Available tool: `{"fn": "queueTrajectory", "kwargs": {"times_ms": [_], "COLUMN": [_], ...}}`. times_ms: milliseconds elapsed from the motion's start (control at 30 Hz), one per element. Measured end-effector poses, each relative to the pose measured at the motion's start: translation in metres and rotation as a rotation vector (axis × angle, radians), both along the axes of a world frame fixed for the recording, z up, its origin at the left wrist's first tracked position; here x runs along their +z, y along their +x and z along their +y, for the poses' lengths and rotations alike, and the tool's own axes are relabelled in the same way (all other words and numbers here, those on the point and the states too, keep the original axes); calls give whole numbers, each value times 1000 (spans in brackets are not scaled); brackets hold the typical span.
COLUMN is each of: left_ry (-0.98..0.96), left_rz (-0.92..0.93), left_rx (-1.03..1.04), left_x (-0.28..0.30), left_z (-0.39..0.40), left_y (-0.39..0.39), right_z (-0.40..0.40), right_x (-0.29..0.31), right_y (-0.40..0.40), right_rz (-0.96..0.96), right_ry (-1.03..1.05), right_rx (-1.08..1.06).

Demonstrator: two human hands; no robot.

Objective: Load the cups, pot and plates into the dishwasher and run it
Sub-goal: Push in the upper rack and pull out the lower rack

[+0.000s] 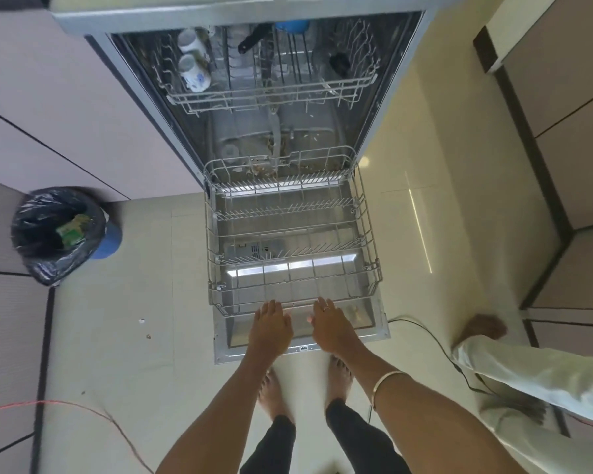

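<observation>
- You stand barefoot on a pale tiled floor (144, 336) facing an open dishwasher (240, 15), with a lined bin (60, 234) to your left.
- The lower rack (370, 234) is pulled out over the dropped door (254, 354) and holds nothing.
- Your left hand (271, 325) and right hand (331, 323) reach its front rail, fingers mostly straight; whether they curl round the wire, you cannot tell.
- Two cups (192, 63) and a dark-handled pot (254, 37) sit in the upper rack (271, 94); no plates are visible.
- Risk, as a judgement: an uneven shove could jam the rack on its runners, and the cable (435, 340) near your right foot could trip you.
</observation>
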State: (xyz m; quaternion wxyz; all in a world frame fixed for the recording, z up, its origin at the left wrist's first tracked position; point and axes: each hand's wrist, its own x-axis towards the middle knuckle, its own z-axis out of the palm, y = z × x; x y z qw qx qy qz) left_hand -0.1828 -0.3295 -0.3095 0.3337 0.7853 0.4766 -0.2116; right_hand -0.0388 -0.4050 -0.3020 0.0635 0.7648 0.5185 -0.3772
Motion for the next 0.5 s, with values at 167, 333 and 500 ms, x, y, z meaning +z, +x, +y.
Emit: {"fn": "queueTrajectory", "kwargs": {"times_ms": [167, 333, 500], "left_ry": [14, 18, 30], "left_rz": [-20, -37, -47], "left_rx": [-23, -8, 2], "left_x": [76, 147, 201], "left_z": [-21, -37, -42], "left_y": [-6, -21, -29], "right_z": [-7, -20, -31], "right_x": [85, 169, 227], "right_y": [-9, -21, -29], "right_rz": [-21, 13, 7], "right_ry": [32, 38, 34], "right_rx": [34, 17, -68]}}
